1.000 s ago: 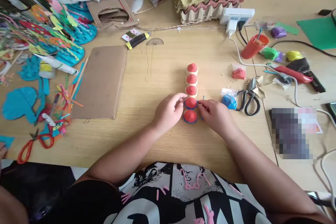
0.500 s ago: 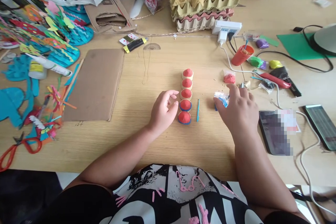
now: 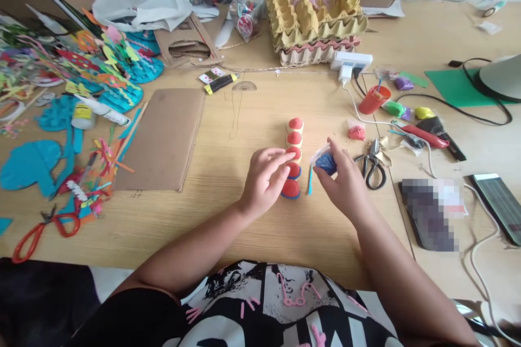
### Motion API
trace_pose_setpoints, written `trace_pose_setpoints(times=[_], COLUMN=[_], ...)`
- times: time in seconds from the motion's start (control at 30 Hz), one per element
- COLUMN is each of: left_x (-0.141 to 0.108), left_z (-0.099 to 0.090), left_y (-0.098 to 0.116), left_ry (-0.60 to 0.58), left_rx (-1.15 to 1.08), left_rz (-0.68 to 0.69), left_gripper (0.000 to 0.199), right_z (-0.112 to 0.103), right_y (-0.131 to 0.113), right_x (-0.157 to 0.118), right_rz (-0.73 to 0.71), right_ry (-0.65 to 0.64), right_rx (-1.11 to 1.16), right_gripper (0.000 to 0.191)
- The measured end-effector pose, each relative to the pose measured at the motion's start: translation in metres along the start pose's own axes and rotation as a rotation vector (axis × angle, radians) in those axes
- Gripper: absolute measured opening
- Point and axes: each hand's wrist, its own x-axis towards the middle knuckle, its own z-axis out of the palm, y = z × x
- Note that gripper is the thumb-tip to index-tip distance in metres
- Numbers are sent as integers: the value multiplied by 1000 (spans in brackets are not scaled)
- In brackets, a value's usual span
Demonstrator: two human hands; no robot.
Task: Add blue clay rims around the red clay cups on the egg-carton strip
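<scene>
My right hand (image 3: 342, 179) grips a small clear bag of blue clay (image 3: 326, 163) between thumb and fingers, above the table. Held over the row, my left hand (image 3: 264, 180) has its fingers apart and nothing in them; its fingertips partly cover the middle pieces. The row of red-topped domes (image 3: 295, 123) runs away from me, and the two nearest have blue rims around their bases. Just right of the row lies a thin blue modelling tool (image 3: 310, 180).
Black-handled pliers (image 3: 373, 165) and a bag of red clay (image 3: 356, 130) lie to the right, near an orange cup (image 3: 374, 98) and phones (image 3: 497, 207). Egg trays (image 3: 317, 21) are stacked at the back. A cardboard sheet (image 3: 163, 141) and red-handled scissors (image 3: 46, 230) lie left.
My right hand has picked up the bag of blue clay and brought it left towards the row, uncovering the pliers. My left hand has moved slightly right, over the row. The view has shifted.
</scene>
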Motion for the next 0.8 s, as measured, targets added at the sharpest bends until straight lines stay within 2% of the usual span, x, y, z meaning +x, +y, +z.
trace_pose_setpoints(times=[0.1, 0.23, 0.43, 0.5, 0.8], left_x=[-1, -2, -3, -2, -3], left_z=[-1, -2, -4, -4, -2], left_y=[4, 9, 16, 17, 16], left_ry=[12, -5, -54, -85, -197], left_rx=[3, -26, -48, -67, -141], left_rz=[32, 81, 35, 3, -72], left_gripper=[25, 18, 5, 7, 14], right_z=[-3, 3, 20, 21, 21], right_y=[-14, -17, -2, 1, 5], right_x=[-10, -18, -19, -20, -23], right_rz=[-8, -174, -409, -467, -518], right_ry=[-61, -106, 25, 30, 44], right_rx=[77, 112, 19, -19, -33], right_gripper=[79, 71, 54, 52, 57])
